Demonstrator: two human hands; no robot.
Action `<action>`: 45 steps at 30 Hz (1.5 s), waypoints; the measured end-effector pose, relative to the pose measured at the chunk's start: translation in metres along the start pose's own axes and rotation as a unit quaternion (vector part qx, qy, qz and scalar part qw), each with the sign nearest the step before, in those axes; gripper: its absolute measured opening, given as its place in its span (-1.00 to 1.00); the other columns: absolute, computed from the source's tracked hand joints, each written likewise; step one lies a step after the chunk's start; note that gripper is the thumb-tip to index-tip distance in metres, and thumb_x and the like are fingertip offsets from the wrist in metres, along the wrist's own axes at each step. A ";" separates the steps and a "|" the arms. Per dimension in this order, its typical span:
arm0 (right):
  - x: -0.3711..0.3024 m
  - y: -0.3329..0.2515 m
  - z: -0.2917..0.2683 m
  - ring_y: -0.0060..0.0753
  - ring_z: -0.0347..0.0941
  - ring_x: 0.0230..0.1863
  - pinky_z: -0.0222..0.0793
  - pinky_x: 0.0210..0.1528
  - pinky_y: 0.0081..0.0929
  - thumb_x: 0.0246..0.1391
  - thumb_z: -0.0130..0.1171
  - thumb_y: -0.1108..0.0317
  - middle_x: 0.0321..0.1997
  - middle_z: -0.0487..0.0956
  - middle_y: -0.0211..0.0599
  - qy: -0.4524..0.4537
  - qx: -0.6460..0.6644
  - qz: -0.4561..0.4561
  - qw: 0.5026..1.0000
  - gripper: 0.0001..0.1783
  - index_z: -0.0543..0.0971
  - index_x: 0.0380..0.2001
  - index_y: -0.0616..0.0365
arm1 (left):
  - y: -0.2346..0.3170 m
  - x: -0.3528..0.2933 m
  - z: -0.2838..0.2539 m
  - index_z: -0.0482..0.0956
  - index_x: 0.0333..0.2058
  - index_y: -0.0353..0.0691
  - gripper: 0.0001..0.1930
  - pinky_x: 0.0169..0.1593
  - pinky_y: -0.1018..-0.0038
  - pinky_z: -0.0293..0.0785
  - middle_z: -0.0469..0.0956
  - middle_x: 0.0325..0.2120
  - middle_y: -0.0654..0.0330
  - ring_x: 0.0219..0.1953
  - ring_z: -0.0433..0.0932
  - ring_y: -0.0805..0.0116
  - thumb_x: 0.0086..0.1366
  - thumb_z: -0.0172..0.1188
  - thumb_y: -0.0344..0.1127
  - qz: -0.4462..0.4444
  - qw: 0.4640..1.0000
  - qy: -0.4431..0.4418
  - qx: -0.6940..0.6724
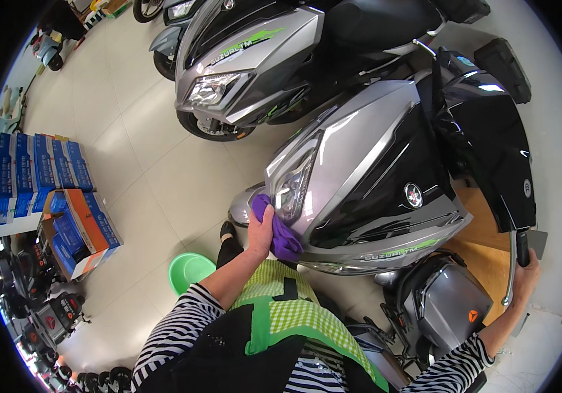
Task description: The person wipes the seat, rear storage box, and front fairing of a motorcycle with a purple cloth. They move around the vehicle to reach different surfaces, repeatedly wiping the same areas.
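A purple cloth (286, 241) is bunched under my left hand (261, 230), pressed against the front of a silver-grey and black scooter (353, 157). The cloth lies just below the scooter's headlight (295, 185), partly over the lower nose panel. Over at the right, my right hand (526, 274) is wrapped round the black handlebar grip (523, 249), beside the metal brake lever (512, 272). Part of that hand's fingers is hidden behind the grip. The front mudguard (247, 203) shows just left of the cloth.
A green basin (189, 272) stands on the tiled floor near my foot. Another silver scooter (248, 65) is parked beyond this one. A grey scooter (448, 304) is close on my right by a wooden piece (481, 252). Blue boxes (44, 171) are stacked at left.
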State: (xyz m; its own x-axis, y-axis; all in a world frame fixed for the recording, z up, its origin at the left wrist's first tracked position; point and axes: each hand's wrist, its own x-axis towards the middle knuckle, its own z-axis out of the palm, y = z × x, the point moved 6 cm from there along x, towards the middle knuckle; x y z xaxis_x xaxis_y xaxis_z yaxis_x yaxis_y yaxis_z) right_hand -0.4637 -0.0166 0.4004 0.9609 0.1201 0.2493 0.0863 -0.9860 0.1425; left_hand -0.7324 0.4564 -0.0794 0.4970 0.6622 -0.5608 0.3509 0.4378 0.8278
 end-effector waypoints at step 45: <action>-0.134 -0.327 0.178 0.16 -0.27 0.52 -0.35 0.47 0.01 0.26 -0.02 0.02 0.51 -0.16 0.19 0.130 0.169 0.081 0.974 -0.27 0.16 0.37 0.20 | 0.149 0.084 0.060 0.42 0.16 -0.17 -0.54 0.22 0.22 0.24 0.36 0.08 -0.02 0.11 0.33 -0.05 0.38 -0.01 -0.07 0.354 0.887 -0.271 0.119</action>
State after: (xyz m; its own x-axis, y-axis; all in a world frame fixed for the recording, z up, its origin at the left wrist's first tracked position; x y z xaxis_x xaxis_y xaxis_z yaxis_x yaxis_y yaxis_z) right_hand -0.5744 0.2695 0.1497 0.8736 -0.0579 0.4832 0.0635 -0.9708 -0.2313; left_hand -0.5912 0.5408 -0.0040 0.9459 0.3014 0.1205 -0.0763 -0.1541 0.9851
